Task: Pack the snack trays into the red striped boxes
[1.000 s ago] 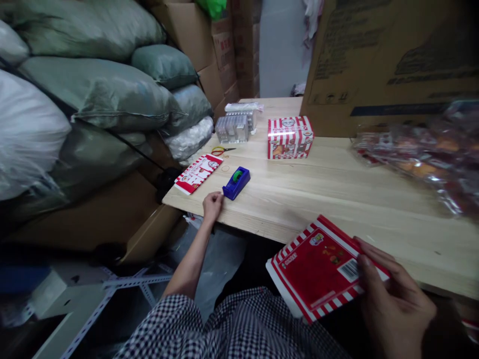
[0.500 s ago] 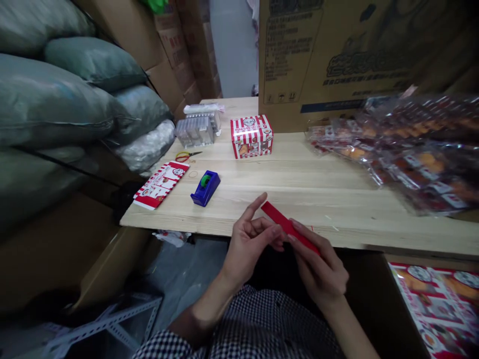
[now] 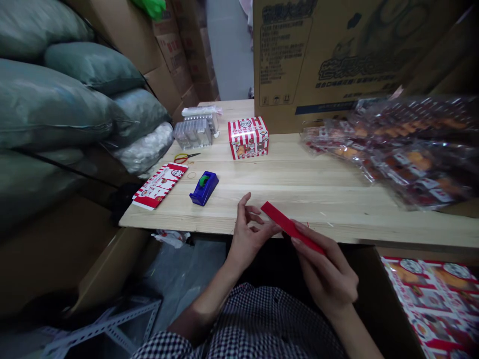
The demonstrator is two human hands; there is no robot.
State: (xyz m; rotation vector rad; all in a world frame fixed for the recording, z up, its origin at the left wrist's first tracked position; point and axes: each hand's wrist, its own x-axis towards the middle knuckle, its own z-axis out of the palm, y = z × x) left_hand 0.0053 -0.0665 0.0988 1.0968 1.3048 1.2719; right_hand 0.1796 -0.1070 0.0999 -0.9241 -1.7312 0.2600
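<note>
Fingers [image 3: 313,238] of our right hand [image 3: 329,279] clamp a red carton [image 3: 279,217]; our left hand's [image 3: 247,239] spread apart. Bare tabletop [image 3: 262,182] reaches the striped box [image 3: 249,138] (blue tape dispenser [image 3: 204,188] leftward).

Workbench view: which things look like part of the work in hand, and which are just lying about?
Likely in the work:
- red piece, held in the right hand, left hand close by
- blue tape dispenser
- striped box
- flat striped carton

Probably just lying about:
- scissors
- clear plastic cases
- stacked sacks
</note>
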